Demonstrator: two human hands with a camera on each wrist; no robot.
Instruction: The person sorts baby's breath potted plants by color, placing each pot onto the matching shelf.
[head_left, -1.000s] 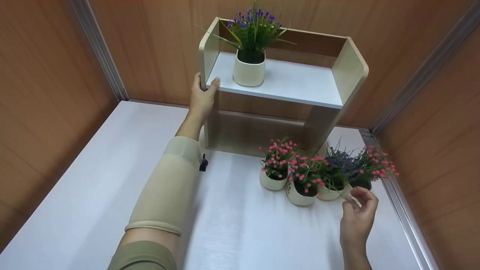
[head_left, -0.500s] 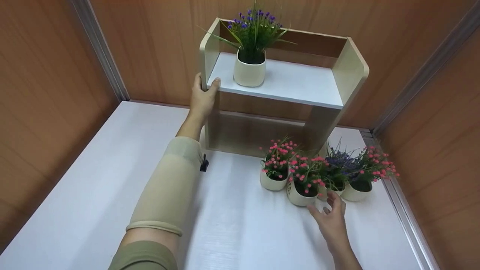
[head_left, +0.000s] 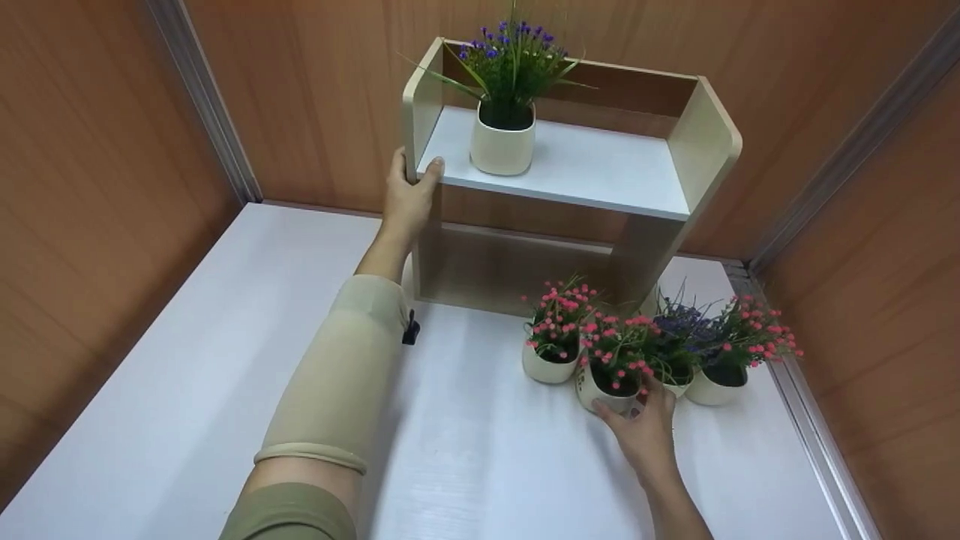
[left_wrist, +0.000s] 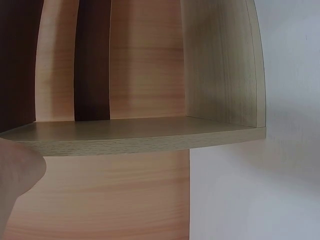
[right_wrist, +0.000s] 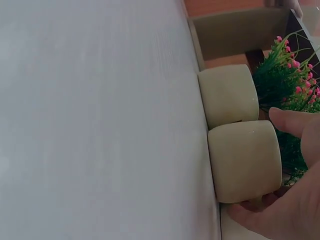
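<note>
- On the white table (head_left: 187, 360), your right hand (head_left: 637, 427) is wrapping thumb and fingers around the cream pot of pink flowers (head_left: 609, 375), the second of four pots in the front row; the right wrist view shows the pot standing on the table, touching its left neighbour (head_left: 551, 352).
- At the wooden shelf unit (head_left: 697, 142), your left hand (head_left: 405, 199) is gripping the left side panel, thumb lying on the front edge of the upper board.
- On that upper board, a pot of purple flowers (head_left: 504, 127) is standing upright, near the left end.
- Right of the gripped pot, two more pots (head_left: 709, 375) are standing close together.
</note>
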